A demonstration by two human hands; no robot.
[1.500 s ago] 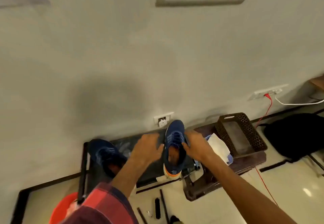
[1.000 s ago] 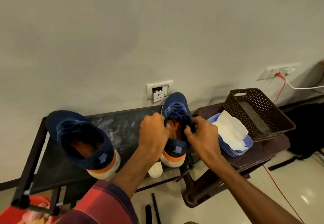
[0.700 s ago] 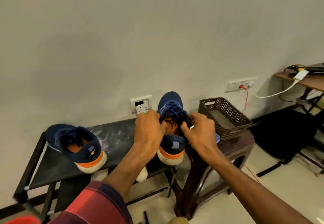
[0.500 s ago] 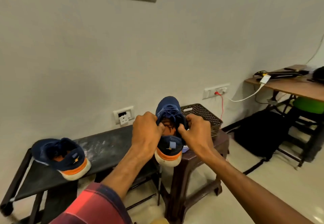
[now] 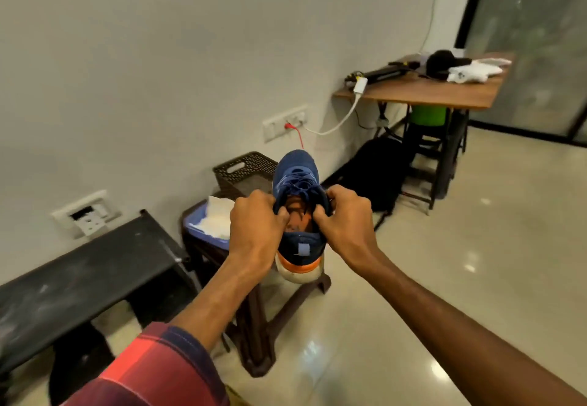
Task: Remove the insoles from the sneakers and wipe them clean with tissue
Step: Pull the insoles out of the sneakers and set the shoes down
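I hold a dark blue sneaker (image 5: 297,170) with an orange and white heel up in the air, toe pointing away from me. My left hand (image 5: 255,226) grips the left side of its collar. My right hand (image 5: 344,219) grips the right side, and the two hold the opening spread. The orange insole (image 5: 298,215) shows inside the shoe. White tissue (image 5: 216,219) lies in a blue tray (image 5: 203,235) on the brown stool behind my left hand. The other sneaker is out of view.
A black bench (image 5: 79,273) stands at the left along the wall. A dark perforated basket (image 5: 243,172) sits on the brown stool (image 5: 254,310). A black bag (image 5: 370,172) lies on the floor. A wooden table (image 5: 425,89) with cables and cloth stands at the right.
The sneaker has been lifted off the bench and carried to the right, held in both hands. The view swung right, and the second sneaker on the bench dropped out of sight.
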